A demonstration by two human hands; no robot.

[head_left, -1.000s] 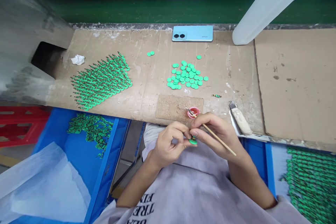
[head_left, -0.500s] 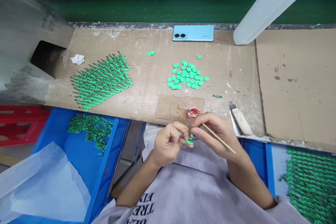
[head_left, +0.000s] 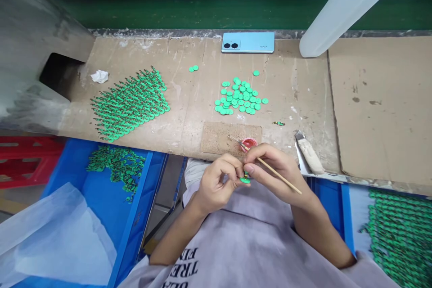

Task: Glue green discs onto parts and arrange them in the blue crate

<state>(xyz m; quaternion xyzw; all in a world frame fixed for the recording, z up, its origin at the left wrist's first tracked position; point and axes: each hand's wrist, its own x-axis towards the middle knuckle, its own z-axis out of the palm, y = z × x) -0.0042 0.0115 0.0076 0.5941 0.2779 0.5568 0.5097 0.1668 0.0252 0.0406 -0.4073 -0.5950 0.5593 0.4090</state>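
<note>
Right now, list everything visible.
Smartphone: one, blue, rear
Container: one, white, rear
Housing: one, grey, left
Cardboard: several, brown, centre
Bins: two, blue, below
Film: uncounted, whitish, left
Slotted plastic: one, red, left
Tissue: one, white, left
Loose discs: dozens, green, centre
Disc assemblies: many, green, left, bins
Knife: one, beige, right
Pot: one, red, front
Pointed tool: one, tan, held
Held assembly: one, green, front
Left hand: one, bare, front
Right hand: one, bare, front

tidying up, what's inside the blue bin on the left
In the blue bin: a heap of green pieces and a white sheet. Anything under the sheet is covered.
</note>
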